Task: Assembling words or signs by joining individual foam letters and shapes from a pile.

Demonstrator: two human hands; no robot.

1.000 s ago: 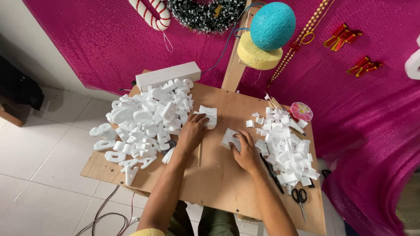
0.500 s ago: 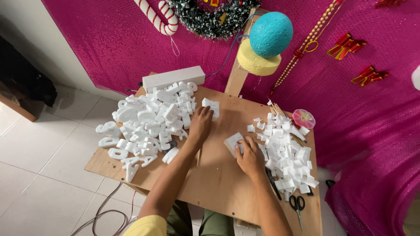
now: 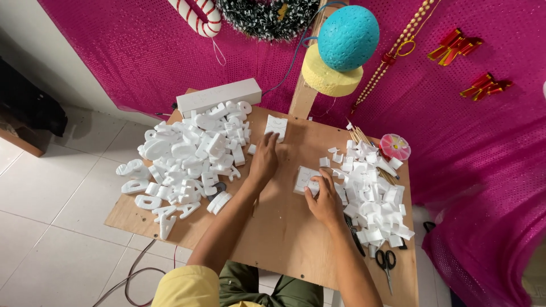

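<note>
Plywood bench (image 3: 284, 250), matte brown. Heap of white foam letters (image 3: 187, 153) left, foam offcuts (image 3: 369, 193) right. Left hand (image 3: 264, 162) flat on bench, fingers together, tips just below a white foam block (image 3: 276, 126). Right hand (image 3: 325, 200): fingers curled, pressing small flat foam piece (image 3: 303, 179) at bench centre.

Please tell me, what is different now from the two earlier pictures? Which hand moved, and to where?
The left hand moved up the board, away from the person, its fingers now close below the foam block at the far edge; whether they touch it is unclear. That block also lies farther up than before. The right hand stayed on the flat foam piece. Both foam piles and the scissors are unchanged.
</note>
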